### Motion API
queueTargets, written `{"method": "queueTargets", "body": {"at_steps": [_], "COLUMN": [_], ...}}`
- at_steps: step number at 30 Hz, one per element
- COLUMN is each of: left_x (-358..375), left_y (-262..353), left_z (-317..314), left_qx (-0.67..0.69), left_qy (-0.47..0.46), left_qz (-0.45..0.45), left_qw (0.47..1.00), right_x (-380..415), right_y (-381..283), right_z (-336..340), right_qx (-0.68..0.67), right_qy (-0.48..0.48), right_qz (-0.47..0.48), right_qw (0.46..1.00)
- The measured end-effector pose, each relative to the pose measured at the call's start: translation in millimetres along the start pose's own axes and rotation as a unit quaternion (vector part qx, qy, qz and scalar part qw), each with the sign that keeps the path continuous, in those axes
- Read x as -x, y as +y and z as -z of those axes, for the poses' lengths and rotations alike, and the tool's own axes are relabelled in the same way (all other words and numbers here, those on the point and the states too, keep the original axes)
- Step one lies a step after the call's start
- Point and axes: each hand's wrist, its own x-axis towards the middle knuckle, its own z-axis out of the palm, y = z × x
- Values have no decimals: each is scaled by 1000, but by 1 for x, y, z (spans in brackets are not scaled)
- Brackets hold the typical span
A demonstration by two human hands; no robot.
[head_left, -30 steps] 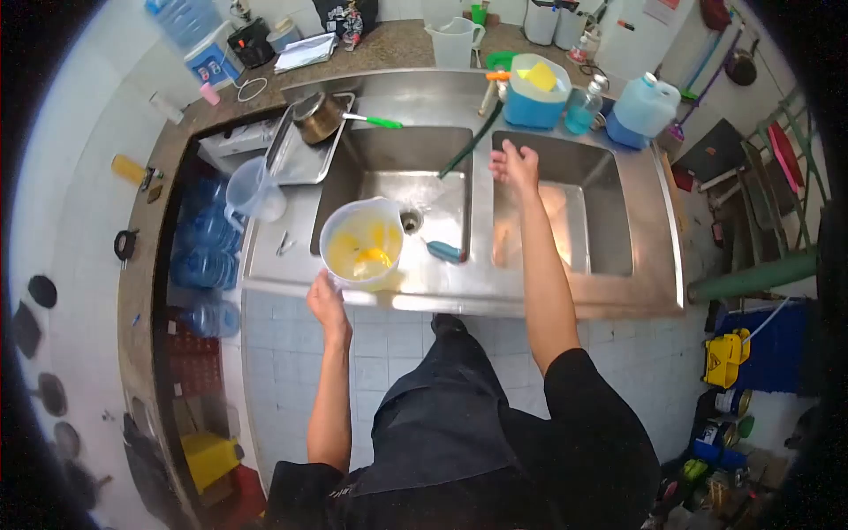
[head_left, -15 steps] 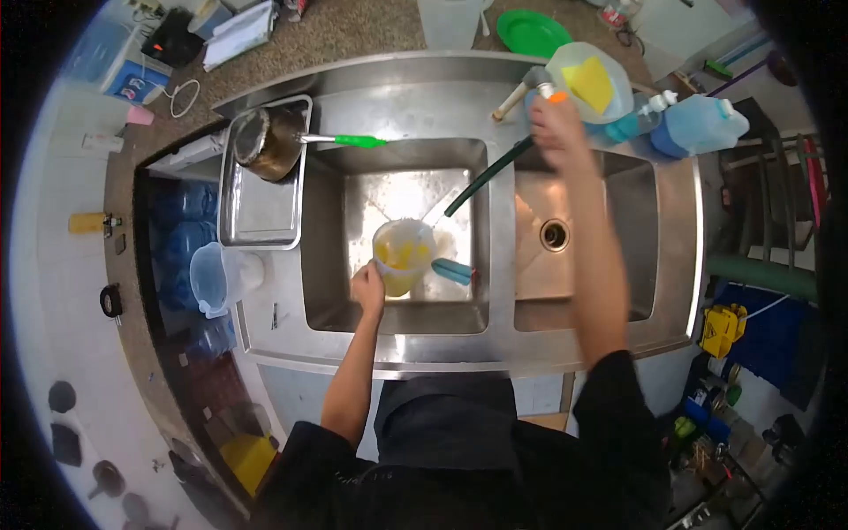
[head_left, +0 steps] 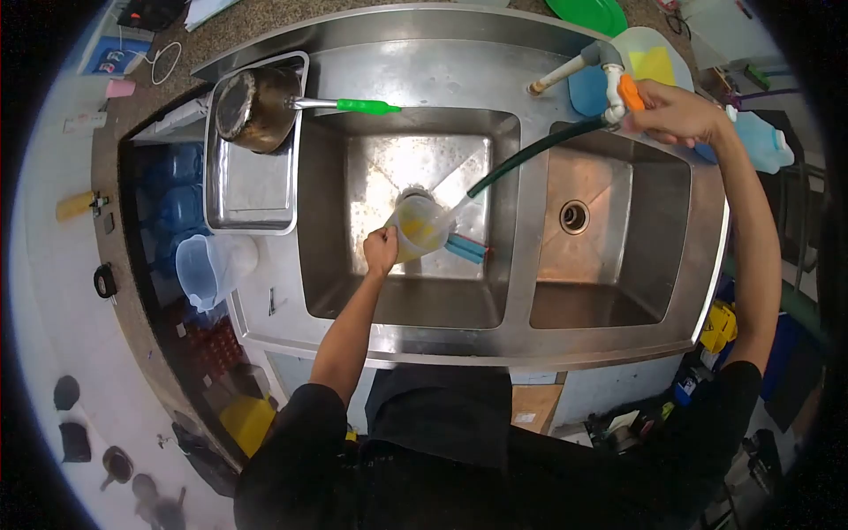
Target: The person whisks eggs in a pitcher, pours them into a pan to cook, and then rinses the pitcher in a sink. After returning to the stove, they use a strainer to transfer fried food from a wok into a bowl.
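My left hand (head_left: 381, 251) grips the side of a translucent plastic pitcher (head_left: 422, 224), tilted over the left sink basin (head_left: 402, 304), with yellow stuff inside. My right hand (head_left: 678, 115) is closed at the orange tap handle (head_left: 630, 93) behind the right basin. From the tap a dark green hose (head_left: 532, 156) runs across the divider, its end pointing at the pitcher, and a faint stream of water comes out of it. A teal scrubbing piece (head_left: 466, 248) lies on the basin floor, just right of the pitcher.
At the left, a metal tray (head_left: 251, 194) bears a browned pot (head_left: 257, 109), whose green-ended handle (head_left: 367, 107) reaches over the basin. Another clear pitcher (head_left: 210, 269) stands below it. Behind the tap are a tub with a yellow sponge (head_left: 652, 64) and a green plate (head_left: 590, 11).
My right hand, blurred at the tap before, now shows clearly at its orange handle, arm further right. The pitcher has tilted toward the hose end. The whole view has shifted.
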Motion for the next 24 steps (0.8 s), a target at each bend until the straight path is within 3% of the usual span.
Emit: {"method": "queueTargets", "body": {"at_steps": [1,3,5,7,9,11,12,13,18,21,24], "left_x": [0,6,9,9,2,3,0,-3,-10,-16,-35], "left_y": [-7,-15,-21,-28,-43,-48,-27,-19,4,10,8], "left_z": [-1,0,6,14,6,-3,6,7,3,-6,-13], "left_qx": [-19,-40,-60,-56,-35,-94,-118,-119,-62,-45,-19], "left_qy": [-15,-16,-9,40,101,90,10,10,131,100,130], "left_qz": [8,18,33,89,119,76,102,100,55,12,76], "left_qw": [1000,999,998,994,987,989,988,988,988,994,988], "right_x": [6,15,32,52,46,19,-2,-21,-27,-22,-14], "right_y": [-6,-4,-22,-45,-50,-49,-40,-31,-31,-30,-31], "right_z": [-6,-35,-78,-120,-167,-209,-243,-274,-347,-368,-377], "right_qx": [42,106,226,-21,-177,-201,-174,-146,-208,-271,-282], "right_qy": [-21,165,457,398,228,82,68,56,23,-2,5], "right_qz": [-19,67,163,79,122,157,166,174,143,135,115], "right_qw": [999,978,845,914,950,963,968,972,967,953,952]}}
